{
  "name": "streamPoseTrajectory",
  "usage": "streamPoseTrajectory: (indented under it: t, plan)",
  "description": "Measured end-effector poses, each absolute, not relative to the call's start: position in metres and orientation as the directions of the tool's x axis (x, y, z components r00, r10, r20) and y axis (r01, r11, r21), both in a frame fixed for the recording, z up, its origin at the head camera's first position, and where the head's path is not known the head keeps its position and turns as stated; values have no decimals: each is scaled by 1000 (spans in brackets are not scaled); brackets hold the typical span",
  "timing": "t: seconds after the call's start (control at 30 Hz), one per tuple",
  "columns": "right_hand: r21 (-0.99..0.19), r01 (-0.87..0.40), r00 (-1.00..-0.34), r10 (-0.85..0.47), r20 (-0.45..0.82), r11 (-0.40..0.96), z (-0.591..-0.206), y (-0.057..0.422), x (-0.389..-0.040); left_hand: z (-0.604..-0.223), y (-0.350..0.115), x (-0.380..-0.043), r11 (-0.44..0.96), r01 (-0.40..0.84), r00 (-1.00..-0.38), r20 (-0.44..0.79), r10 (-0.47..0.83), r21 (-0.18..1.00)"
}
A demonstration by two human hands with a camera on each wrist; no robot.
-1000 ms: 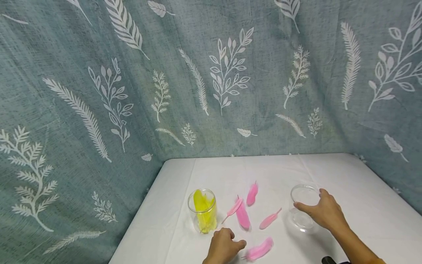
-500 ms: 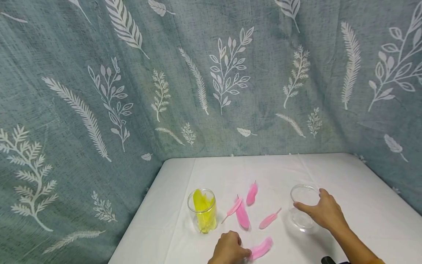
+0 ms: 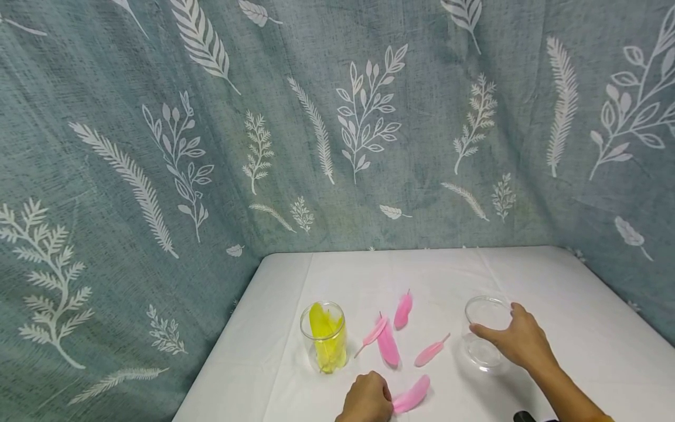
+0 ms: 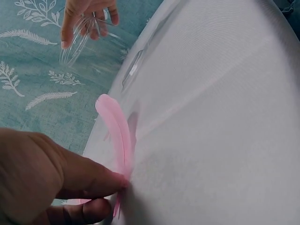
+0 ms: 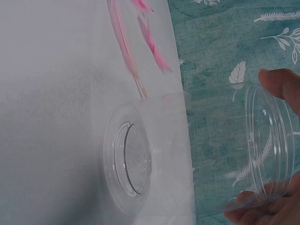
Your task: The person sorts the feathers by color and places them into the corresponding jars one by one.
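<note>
My left hand [image 3: 369, 398] pinches the quill end of a pink feather [image 3: 411, 394] near the table's front edge; the left wrist view shows thumb and finger closed on that pink feather [image 4: 119, 136]. My right hand [image 3: 519, 340] grips the rim of an empty clear jar [image 3: 482, 334] standing on the white table [image 3: 554, 305]; in the right wrist view the jar [image 5: 187, 154] shows its base and mouth, with fingers [image 5: 281, 89] on the rim. Three more pink feathers [image 3: 388, 346] lie between the hands. A second clear jar [image 3: 324, 337] holds yellow feathers.
A grey-green cloth with white leaf prints [image 3: 337, 129] hangs behind and beside the table. The table's left edge [image 3: 232, 346] runs close to the yellow-feather jar. A dark object [image 3: 527, 417] shows at the bottom edge by my right forearm.
My left hand moved right to the nearest pink feather and closed its fingertips on the quill end; the feather lifted and shifted a little. The right hand stayed on the jar.
</note>
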State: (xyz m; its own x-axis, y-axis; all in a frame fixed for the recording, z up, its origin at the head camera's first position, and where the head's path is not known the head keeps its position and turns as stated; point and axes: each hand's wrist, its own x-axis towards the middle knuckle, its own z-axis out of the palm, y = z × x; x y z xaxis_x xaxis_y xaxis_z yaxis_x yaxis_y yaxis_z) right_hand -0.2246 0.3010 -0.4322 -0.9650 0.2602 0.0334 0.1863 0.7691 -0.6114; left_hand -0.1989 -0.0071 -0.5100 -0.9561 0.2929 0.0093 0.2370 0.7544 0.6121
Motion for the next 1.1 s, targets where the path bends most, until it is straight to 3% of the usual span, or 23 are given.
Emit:
streamPoseTrajectory:
  t: [0.53,0.8,1.1]
  plan:
    - [-621,181,-966,256,33,763,-433,303,-225,-503,-8,-198,772,271,-949,26,313,575]
    - [-619,177,-965,259,45,765,-433,303,-226,-490,-8,-202,686,370,-928,213,305,626]
    - [-624,171,-969,243,32,762,-432,304,-226,-470,-2,-211,597,375,-922,354,158,709]
